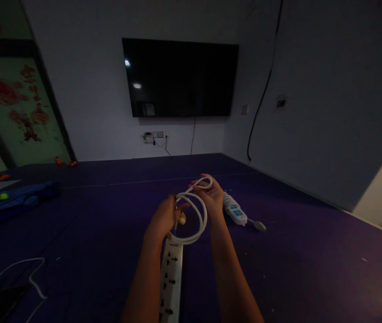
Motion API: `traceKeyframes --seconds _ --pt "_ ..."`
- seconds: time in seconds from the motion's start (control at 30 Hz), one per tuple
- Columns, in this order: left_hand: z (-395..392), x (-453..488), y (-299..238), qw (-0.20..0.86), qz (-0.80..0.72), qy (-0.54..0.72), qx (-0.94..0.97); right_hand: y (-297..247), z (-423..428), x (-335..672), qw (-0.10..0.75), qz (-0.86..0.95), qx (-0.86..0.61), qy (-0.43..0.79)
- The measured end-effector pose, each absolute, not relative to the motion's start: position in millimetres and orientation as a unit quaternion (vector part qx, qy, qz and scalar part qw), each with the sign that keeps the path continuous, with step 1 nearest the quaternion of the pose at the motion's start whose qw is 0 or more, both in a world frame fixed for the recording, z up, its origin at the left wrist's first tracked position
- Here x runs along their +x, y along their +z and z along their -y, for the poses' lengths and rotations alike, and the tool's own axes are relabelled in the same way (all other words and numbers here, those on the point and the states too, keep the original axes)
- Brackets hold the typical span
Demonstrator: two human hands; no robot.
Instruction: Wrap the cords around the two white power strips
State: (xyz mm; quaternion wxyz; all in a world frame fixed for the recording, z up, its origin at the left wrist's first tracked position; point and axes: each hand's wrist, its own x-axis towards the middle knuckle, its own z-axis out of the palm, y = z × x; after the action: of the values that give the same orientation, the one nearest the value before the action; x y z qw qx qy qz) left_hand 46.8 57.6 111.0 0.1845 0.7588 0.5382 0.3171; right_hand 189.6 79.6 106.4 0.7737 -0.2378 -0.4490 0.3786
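Note:
A white power strip [171, 280] lies on the purple surface between my forearms, its sockets facing up. Its white cord [201, 226] is gathered in round loops above the strip's far end. My left hand [166, 216] is closed around the left side of the loops, with a pale plug-like piece [182, 219] hanging by its fingers. On the far side, my right hand [211, 194] grips a smaller bend of the cord between thumb and fingers. Just right of that hand rests another white strip with blue sockets [236, 213], its cord wound around it.
A phone [0, 303] with a white cable [31, 259] is at the lower left. Blue cloth [19, 199] lies farther back on the left, near small orange objects [71, 163]. A television [182, 78] hangs on the far wall; a black cable [261, 103] runs down the right wall.

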Motion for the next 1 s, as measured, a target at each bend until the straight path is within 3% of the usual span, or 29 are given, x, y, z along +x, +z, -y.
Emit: traceKeyframes --seconds 0.47,0.7,1.0 --pt "-60 37 111 0.34 -0.464 0.367 0.731 109 -78 194 0.77 0.464 -0.23 0.372" --pt "-63 41 108 0.273 -0.511 0.401 0.71 107 -81 193 0.761 0.481 -0.222 0.375" --pt "-61 45 111 0.15 -0.604 0.356 0.697 102 -84 195 0.742 0.492 -0.212 0.404"
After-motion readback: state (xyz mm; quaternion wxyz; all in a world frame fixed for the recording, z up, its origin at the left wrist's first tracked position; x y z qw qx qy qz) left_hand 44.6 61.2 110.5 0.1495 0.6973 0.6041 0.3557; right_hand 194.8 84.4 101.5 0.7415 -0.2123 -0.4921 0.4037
